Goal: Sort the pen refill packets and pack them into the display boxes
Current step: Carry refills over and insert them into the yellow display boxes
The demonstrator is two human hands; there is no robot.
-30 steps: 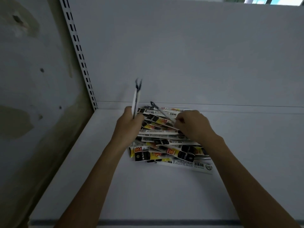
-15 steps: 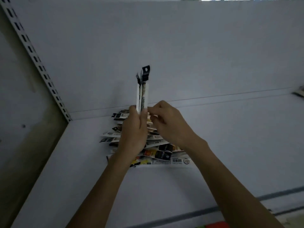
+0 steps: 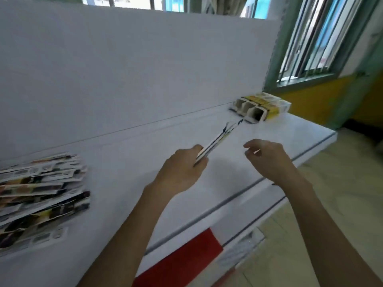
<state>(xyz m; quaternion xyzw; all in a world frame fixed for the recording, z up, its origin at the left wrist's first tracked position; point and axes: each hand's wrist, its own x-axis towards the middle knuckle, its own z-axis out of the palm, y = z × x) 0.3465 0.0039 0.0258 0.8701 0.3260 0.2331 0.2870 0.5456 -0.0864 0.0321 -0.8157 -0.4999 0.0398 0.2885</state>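
1. Half a second ago both hands were over the pile of packets (image 3: 41,191). Now the view has swung to the right, the pile lies at the left edge of the shelf (image 3: 124,162), and both hands are well apart from it.
2. The held packets (image 3: 217,141) stood upright before. Now they are tilted forward and to the right, with their tips pointing at the boxes (image 3: 259,109) and near them, but not touching.
3. The left hand (image 3: 180,172) grips the lower end of the held packets between thumb and curled fingers, as it did before.
4. The right hand (image 3: 269,160) was touching those packets earlier. Now it has come off them and hangs just to their right, fingers loosely bent, holding nothing.
5. The boxes were out of view earlier. They stand side by side at the far right of the shelf, against the white back panel (image 3: 124,69).
6. Count: two hands and one pile, with too many blurred packets to number.
7. Two packets can be made out in the left hand, though blur hides any others.
8. Three open box ends show, with yellow sides behind them.
9. One window (image 3: 323,38) is at the upper right, and one red strip (image 3: 182,259) is below the shelf edge.
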